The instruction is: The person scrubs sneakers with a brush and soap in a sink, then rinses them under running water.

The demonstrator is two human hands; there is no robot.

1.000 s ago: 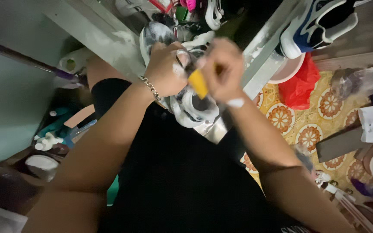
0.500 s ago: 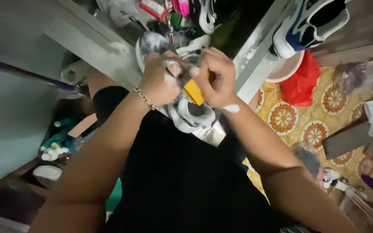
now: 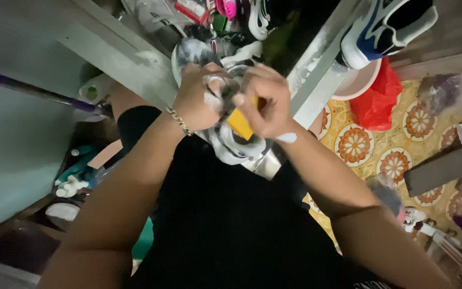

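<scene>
My left hand (image 3: 196,96), with a chain bracelet at the wrist, grips a grey and white sneaker (image 3: 231,144) covered in foam, held up in front of my black shirt. My right hand (image 3: 266,101) is closed around a yellow-handled tool (image 3: 240,124), probably a brush, pressed against the top of the same shoe. Its working end is hidden between my fingers and the shoe. Both hands touch each other over the shoe.
A blue and white sneaker (image 3: 386,27) stands on a shelf at the upper right. Below it sit a pink basin (image 3: 356,85) and a red bag (image 3: 378,101) on a patterned floor mat (image 3: 402,128). A grey beam (image 3: 118,48) crosses the upper left. Bottles and clutter (image 3: 73,182) lie at the left.
My hands and the shoe stay together, with small shifts as the right hand works the yellow tool against the shoe. The view has drifted slightly.
</scene>
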